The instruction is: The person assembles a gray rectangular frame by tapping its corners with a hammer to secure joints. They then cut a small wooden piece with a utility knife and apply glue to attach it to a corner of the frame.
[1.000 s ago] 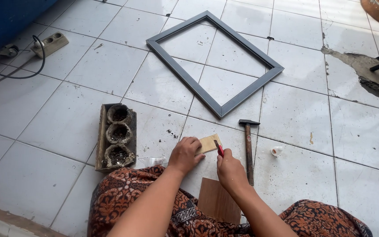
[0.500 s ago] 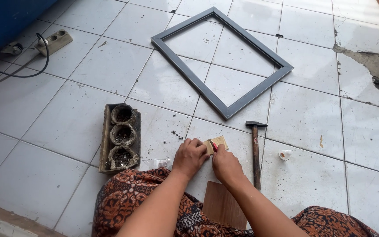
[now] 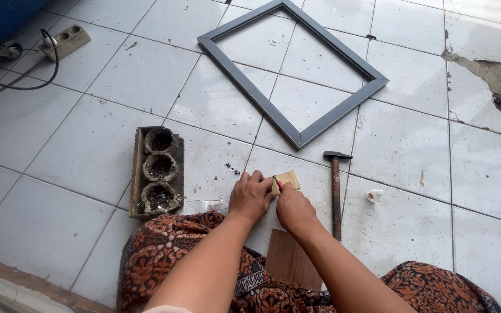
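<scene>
A small pale wooden piece [image 3: 288, 179] lies on the white floor tiles just in front of my knees. My left hand [image 3: 251, 196] presses on its left edge. My right hand [image 3: 294, 208] grips a thin red-handled tool [image 3: 279, 185], its tip against the piece. What kind of tool it is stays hidden by my fingers. Both hands touch each other over the piece.
A hammer [image 3: 336, 191] lies right of my hands, a grey rectangular frame [image 3: 293, 68] beyond. A wooden tray with three dirty cups [image 3: 159, 171] sits left. A brown board [image 3: 291, 262] rests by my patterned lap. A small white cap [image 3: 373, 195], a power strip [image 3: 64, 41] and broken tile [image 3: 494, 81] surround.
My hands have drawn together over the wooden piece; the right hand with the red tool moved in from the right to the piece's edge. The view shifted slightly.
</scene>
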